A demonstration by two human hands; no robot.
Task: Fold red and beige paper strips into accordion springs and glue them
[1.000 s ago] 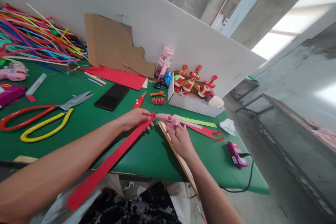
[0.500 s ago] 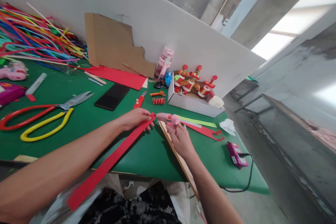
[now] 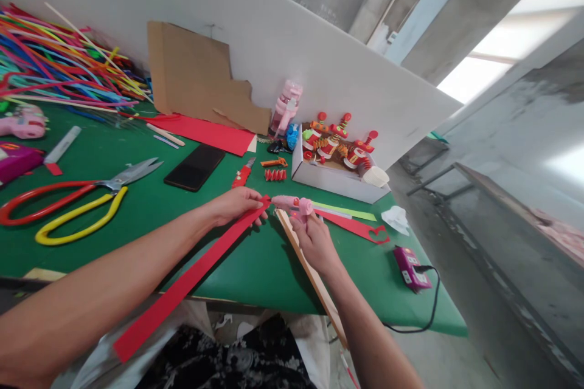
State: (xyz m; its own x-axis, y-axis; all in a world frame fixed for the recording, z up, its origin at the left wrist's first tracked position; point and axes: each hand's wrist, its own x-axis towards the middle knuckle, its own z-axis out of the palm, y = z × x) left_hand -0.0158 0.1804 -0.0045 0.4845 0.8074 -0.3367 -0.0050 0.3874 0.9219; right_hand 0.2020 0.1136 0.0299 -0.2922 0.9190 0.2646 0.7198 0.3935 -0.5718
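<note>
My left hand (image 3: pixel 235 205) pinches the far end of a long red paper strip (image 3: pixel 191 276) that runs back over the near edge of the green table (image 3: pixel 255 267). My right hand (image 3: pixel 314 242) is closed round a small pink glue gun (image 3: pixel 289 203), whose nozzle points left at the strip's end, right by my left fingers. A long wooden ruler (image 3: pixel 310 273) lies under my right hand. More red and light green paper strips (image 3: pixel 351 219) lie just beyond the gun.
Large red and yellow scissors (image 3: pixel 77 203), a black phone (image 3: pixel 194 168), a white box of red paper figures (image 3: pixel 337 161), a pink bottle (image 3: pixel 285 108), cardboard (image 3: pixel 201 79), coloured sticks (image 3: pixel 55 67) and a magenta plugged-in device (image 3: pixel 412 267) are on the table.
The glue gun's nozzle has stayed at the strip's end; my right hand shifted very slightly. Otherwise nothing has visibly moved.
</note>
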